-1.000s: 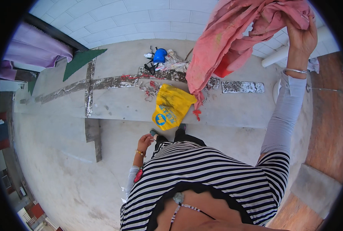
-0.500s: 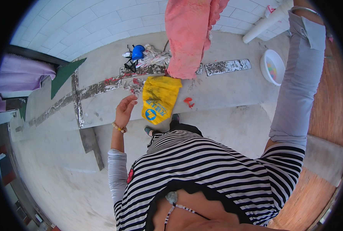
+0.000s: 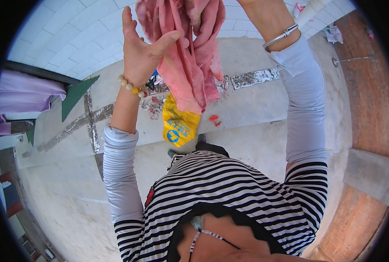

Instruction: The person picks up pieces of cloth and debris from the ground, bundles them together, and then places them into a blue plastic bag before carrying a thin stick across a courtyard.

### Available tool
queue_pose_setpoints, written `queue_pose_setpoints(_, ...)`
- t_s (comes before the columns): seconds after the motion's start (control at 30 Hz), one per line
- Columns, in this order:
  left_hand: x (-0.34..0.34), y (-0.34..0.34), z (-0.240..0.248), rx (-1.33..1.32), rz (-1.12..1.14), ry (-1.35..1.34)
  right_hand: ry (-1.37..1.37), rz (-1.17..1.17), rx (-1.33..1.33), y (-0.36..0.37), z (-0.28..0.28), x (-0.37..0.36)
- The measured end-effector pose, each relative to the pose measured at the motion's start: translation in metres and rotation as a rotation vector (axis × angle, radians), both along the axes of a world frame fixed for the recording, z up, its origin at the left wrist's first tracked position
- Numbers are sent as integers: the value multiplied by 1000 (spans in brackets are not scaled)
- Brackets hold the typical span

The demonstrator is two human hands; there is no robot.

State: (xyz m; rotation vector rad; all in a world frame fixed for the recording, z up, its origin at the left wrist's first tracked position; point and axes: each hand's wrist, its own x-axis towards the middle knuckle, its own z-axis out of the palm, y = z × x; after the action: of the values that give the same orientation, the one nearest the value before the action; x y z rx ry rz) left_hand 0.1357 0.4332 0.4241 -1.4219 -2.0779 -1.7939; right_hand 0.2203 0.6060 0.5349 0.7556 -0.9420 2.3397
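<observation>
Head view: the pink cloth [image 3: 179,65] hangs at the far middle, its lower end overlapping the yellow bag [image 3: 173,121] on the floor [image 3: 242,109]. At its left, the left hand [image 3: 144,52] has thumb and fingers spread wide; whether the thumb touches it, I cannot tell. The right hand [image 3: 256,6], right of the cloth, is cut off, its fingers hidden.

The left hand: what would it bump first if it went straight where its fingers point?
Probably the white wall: the fingers of the left hand point up, just left of the pink cloth. Depth is unclear, though.
</observation>
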Motion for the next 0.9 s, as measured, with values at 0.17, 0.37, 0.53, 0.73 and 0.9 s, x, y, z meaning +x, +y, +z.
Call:
queue_pose_setpoints(0.17, 0, 30, -1, -180, -92, 67, -174, 189, -80, -42, -55, 5)
queue_pose_setpoints(0.37, -48, 31, -60, 60, 91, 156, -280, 181, -148, -59, -79, 11)
queue_pose_setpoints(0.53, -26, 37, -15, 502, -138, -216, -383, 266, -261, -25, -208, 52)
queue_pose_setpoints(0.73, -33, -5, 36, 498, -51, -332, -1338, -66, -891, -47, -495, 133)
queue_pose_setpoints(0.9, -21, -41, 41, 493, 164, -515, -1570, 49, -1038, -108, -571, 154)
